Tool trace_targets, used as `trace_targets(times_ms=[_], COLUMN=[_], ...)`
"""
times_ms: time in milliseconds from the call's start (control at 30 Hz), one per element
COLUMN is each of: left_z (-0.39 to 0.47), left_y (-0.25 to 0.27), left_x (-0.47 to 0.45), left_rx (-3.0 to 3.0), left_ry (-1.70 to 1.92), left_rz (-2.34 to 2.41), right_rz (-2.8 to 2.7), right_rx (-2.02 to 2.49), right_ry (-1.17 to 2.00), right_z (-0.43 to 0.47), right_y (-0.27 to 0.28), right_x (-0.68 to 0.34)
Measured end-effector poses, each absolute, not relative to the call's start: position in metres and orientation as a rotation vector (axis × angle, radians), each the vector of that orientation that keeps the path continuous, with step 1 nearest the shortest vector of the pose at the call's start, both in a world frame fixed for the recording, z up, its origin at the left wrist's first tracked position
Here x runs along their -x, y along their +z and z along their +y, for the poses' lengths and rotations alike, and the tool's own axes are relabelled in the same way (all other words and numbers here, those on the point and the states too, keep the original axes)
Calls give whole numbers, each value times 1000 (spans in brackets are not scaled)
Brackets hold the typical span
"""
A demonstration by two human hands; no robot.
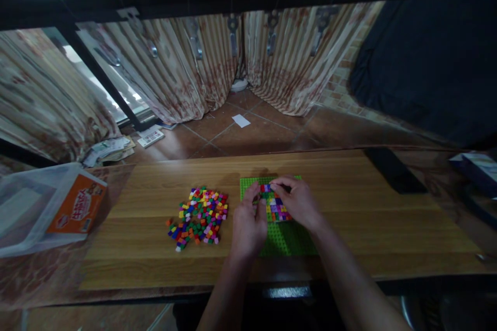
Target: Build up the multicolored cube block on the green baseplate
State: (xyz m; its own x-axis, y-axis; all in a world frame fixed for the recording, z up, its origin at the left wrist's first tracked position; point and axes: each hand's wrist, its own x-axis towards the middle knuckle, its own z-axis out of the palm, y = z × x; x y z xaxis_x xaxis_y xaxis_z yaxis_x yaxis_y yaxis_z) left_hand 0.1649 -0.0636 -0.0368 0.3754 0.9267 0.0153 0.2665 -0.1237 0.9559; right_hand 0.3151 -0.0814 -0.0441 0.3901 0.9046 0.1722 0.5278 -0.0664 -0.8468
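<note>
Well, the left hand hides part of the green baseplate, and whether its slightly parted fingers hold anything, I can't tell! Beside them lies the coloured block patch; at its far edge, the right hand has fingertips close together, any grip indistinct.

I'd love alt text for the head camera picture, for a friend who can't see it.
A person's left hand and right hand work over a patch of colourful blocks on a green studded baseplate, on a wooden table. A pile of loose blocks lies to the left.
</note>
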Motion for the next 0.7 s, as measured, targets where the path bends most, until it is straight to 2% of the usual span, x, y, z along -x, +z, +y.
trace_targets(times_ms=[200,433,700], left_z=[-58,-37,9], left_y=[-40,-36,-22], left_x=[-158,-130,-34], left_rx=[-1514,-1503,-1400], left_ry=[839,991,1150], left_rz=[1043,1142,1763], right_rz=[-1179,-1097,-957], right_rx=[1661,1705,1912], right_ry=[637,565,502], right_z=[-88,-93,-100], right_y=[-53,-45,-27], right_x=[-319,-326,-324])
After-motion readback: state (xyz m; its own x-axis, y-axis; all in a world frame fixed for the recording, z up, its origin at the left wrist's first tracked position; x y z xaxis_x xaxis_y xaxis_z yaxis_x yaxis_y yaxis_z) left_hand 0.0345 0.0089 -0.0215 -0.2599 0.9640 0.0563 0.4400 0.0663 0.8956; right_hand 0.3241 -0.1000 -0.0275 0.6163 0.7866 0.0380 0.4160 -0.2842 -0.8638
